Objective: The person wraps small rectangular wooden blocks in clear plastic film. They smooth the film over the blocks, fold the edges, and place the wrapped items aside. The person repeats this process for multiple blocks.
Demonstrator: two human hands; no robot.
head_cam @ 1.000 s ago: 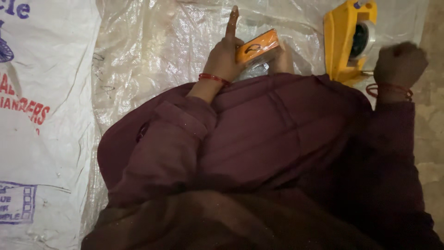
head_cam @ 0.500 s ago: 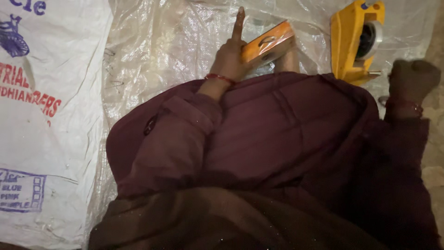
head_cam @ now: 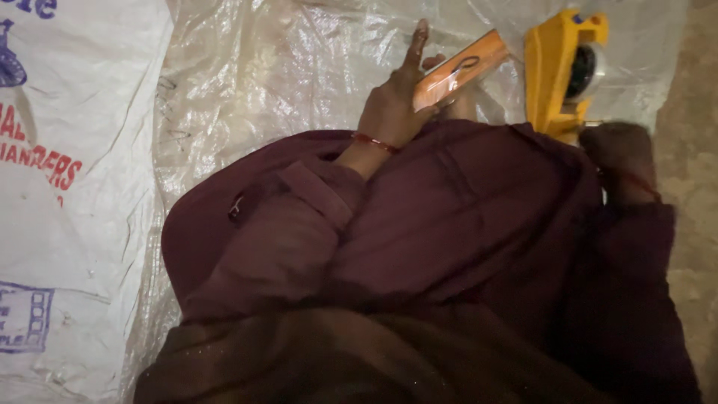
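Left hand [head_cam: 393, 112] grips a flat rectangular orange box [head_cam: 458, 69] with a glossy printed face, thumb side clamped, index finger extended straight toward 12 o'clock. Box lies tilted at 1 o'clock from that hand, above the crinkled translucent plastic sheet [head_cam: 284, 67]. Right hand [head_cam: 617, 153] is clenched into a fist, blurred; contents cannot be told. Yellow plastic tape dispenser [head_cam: 557, 75] with clear roll sits just at 11 o'clock of the fist. Maroon ribbed fabric [head_cam: 464, 224] covers the lap. White woven printed sack [head_cam: 75, 187] at 9 o'clock.
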